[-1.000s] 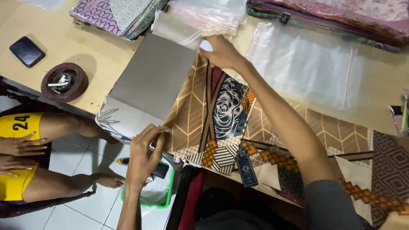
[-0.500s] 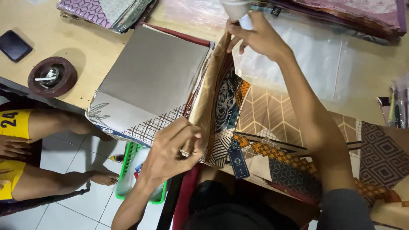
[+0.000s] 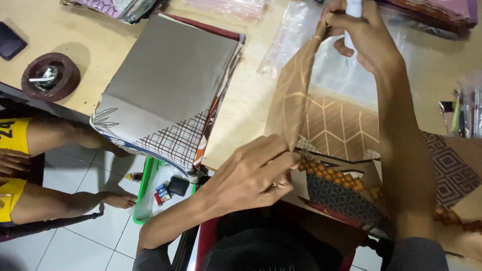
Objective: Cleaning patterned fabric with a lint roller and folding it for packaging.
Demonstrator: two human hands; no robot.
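My left hand [image 3: 256, 173] pinches the near edge of a brown patterned cloth [image 3: 293, 95] at the table's front edge. High at the far side, my right hand [image 3: 364, 37] grips the cloth's other end, so the cloth stands lifted and folded between both hands. More of this brown and dark patterned fabric [image 3: 346, 185] lies flat beneath. Left of it rests a stack of folded cloths [image 3: 170, 85] with a grey top.
Clear plastic bags [image 3: 296, 35] lie on the wooden table [image 3: 65, 30] behind the cloth. A round dark ashtray [image 3: 50, 78] and a black phone [image 3: 9, 42] sit at the left. A seated person's legs [image 3: 60, 140] and a green basket [image 3: 150, 185] are below on the tiled floor.
The lifted cloth has swung from the left stack over to the right. My left hand moved right along the front edge and my right hand went further up and right.
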